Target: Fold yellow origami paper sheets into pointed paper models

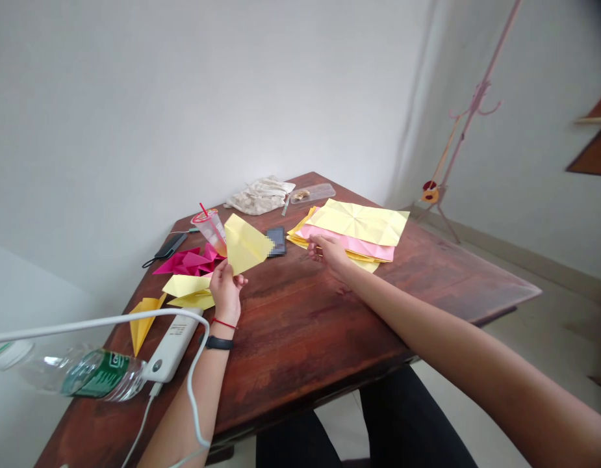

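My left hand [226, 290] pinches a folded sheet of yellow paper [246, 246] by its lower left edge, holding it up above the table. My right hand [327, 252] is over the left front edge of a stack of creased paper, its fingers loosely curled and a little apart. A pale yellow sheet [361, 221] with star-like creases tops the stack, above a pink sheet [378, 249] and darker yellow ones. Beside my left hand lie folded pale yellow paper pieces [186, 286]. Magenta folded paper pieces [186, 262] are just behind them.
On the dark wooden table [290, 351] stands a plastic cup [210, 229] with a red straw. A phone-like dark object [277, 240], crumpled cloth [261, 195] and clear tray [319, 192] lie farther back. At left are a white power bank [172, 348], cable [110, 319] and bottle [98, 374].
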`<action>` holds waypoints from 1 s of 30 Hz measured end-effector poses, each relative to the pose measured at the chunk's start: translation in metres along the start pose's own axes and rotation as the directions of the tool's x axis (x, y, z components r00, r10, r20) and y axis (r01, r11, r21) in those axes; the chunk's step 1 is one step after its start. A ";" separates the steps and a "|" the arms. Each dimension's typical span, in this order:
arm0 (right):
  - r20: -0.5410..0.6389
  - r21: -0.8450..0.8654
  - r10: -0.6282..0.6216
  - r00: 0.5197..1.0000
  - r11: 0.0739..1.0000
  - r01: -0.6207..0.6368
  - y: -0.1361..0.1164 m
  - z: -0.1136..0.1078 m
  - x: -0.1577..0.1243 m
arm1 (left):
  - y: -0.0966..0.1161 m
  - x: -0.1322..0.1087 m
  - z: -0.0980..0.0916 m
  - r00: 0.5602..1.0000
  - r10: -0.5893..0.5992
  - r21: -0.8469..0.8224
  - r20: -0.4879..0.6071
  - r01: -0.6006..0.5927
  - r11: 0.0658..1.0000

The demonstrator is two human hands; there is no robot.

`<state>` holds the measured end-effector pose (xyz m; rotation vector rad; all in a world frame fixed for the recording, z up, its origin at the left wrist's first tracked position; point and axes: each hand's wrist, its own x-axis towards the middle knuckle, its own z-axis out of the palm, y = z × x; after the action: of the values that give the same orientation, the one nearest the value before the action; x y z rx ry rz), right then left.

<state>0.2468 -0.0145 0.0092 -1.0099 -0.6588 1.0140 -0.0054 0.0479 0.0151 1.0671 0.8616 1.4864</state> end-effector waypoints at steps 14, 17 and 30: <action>0.193 -0.422 -0.184 0.964 0.871 0.251 0.030 -0.011 0.007 | -0.016 -0.017 0.000 0.803 0.032 0.498 0.595 -0.400 0.769; 0.204 -0.521 -0.238 0.950 0.795 0.311 0.032 -0.013 0.008 | -0.020 -0.013 -0.004 0.770 0.036 0.579 0.637 -0.508 0.638; 0.331 -0.788 -0.238 0.913 0.463 0.406 0.027 -0.004 -0.012 | -0.027 -0.008 -0.012 0.802 0.115 0.693 0.587 -0.571 0.440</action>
<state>0.2351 -0.0228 -0.0167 -1.5663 -1.5377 0.3748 -0.0069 0.0449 -0.0155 2.3998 1.0752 0.9645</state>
